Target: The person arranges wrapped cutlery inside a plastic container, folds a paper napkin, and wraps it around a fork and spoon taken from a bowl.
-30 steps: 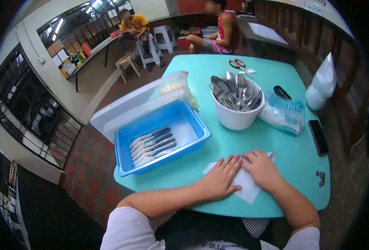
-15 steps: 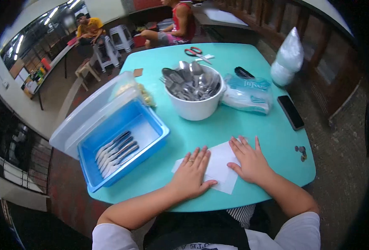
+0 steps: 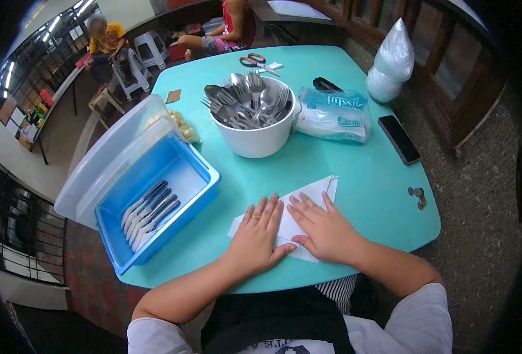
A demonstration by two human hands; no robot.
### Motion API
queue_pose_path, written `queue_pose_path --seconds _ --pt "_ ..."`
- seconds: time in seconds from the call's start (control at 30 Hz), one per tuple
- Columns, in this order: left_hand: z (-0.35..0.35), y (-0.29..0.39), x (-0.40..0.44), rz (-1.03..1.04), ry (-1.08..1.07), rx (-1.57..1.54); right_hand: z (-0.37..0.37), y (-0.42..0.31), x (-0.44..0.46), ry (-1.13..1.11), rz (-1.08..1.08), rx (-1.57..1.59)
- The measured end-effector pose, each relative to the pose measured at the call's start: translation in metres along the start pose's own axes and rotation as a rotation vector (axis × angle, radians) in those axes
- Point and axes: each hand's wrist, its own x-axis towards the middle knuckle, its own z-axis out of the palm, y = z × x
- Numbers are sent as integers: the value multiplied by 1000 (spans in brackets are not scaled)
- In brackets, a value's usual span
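Note:
White paper napkins, partly folded, lie on the turquoise table near its front edge. My left hand presses flat on their left part, fingers apart. Flat on the right part rests my right hand, its fingers spread, close beside the left. Left of them, a blue tray holds several utensils with white-wrapped ends. Beyond my hands, a white bucket is full of loose forks and spoons.
A napkin pack, a phone and coins are on the right. Scissors lie at the back, and a wrapped white cone stands at the right edge. A clear lid leans behind the tray. Two people sit beyond.
The view has swung right, so the table sits further left in frame. My right hand has moved from the napkins' right side toward my left hand, its fingers now spread out.

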Motion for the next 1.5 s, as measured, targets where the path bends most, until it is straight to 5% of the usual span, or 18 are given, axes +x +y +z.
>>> queue_pose_path --seconds 0.27,0.37,0.57,0.77,1.07,1.17,1.33,1.5 --pt "-1 0 -1 -20 -19 0 -4 69 -7 72 256 5" --pt "1 1 0 -14 9 -35 -2 87 -3 280 330 -38" --pt "-6 3 -1 76 -11 38 -16 106 17 313 249 372" --pt "-5 1 -1 98 -28 47 -7 125 29 309 119 362" --pt "-7 4 0 95 -26 52 -19 107 20 395 248 -252" --pt "-7 3 1 95 -20 56 -18 76 19 442 105 -83" --pt "-4 0 0 108 -27 64 4 7 3 -12 -49 84" --pt "-8 4 2 102 -38 61 0 41 -5 -43 129 2"
